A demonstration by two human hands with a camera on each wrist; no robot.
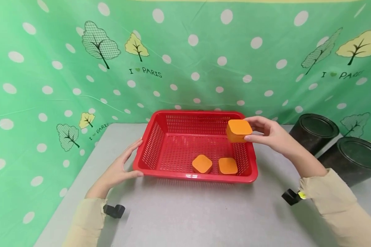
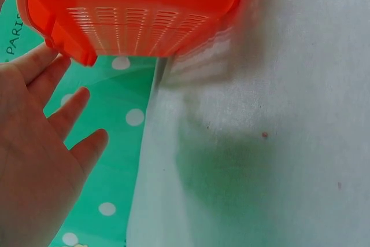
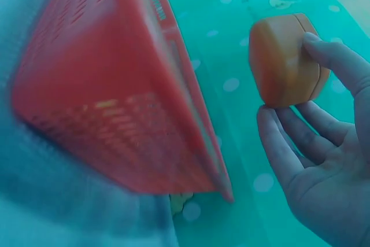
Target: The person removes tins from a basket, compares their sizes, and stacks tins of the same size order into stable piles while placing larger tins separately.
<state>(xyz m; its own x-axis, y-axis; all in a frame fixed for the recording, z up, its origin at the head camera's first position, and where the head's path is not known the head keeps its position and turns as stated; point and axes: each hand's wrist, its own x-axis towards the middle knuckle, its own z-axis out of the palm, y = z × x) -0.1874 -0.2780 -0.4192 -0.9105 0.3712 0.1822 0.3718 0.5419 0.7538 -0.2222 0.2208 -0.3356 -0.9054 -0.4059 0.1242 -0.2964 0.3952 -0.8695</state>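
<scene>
Sleeves (image 1: 85, 219), cream, one pair, nearest the camera. Orange box (image 1: 239, 130), one, raised near the basket's right end, apart from the rim in the right wrist view; pinched between thumb and fingers of the right hand (image 1: 267, 134). Step in hand, as judged: moving this box at the basket; whether inward or outward cannot be told. Next move likely calls for a steady pinch and clearance over the rim. Red basket (image 1: 173, 175), one, slotted, left of the right hand. Left hand (image 1: 119, 170): fingers extended, touching the basket's left side, grasping nothing. Further orange boxes, two, inside near the front wall: one turned cornerwise (image 1: 202, 164), one squarer (image 1: 227, 166). Table (image 1: 185, 216), grey. Black cans (image 1: 314, 132), two, right. Green dotted cloth (image 1: 204, 51), behind.
</scene>
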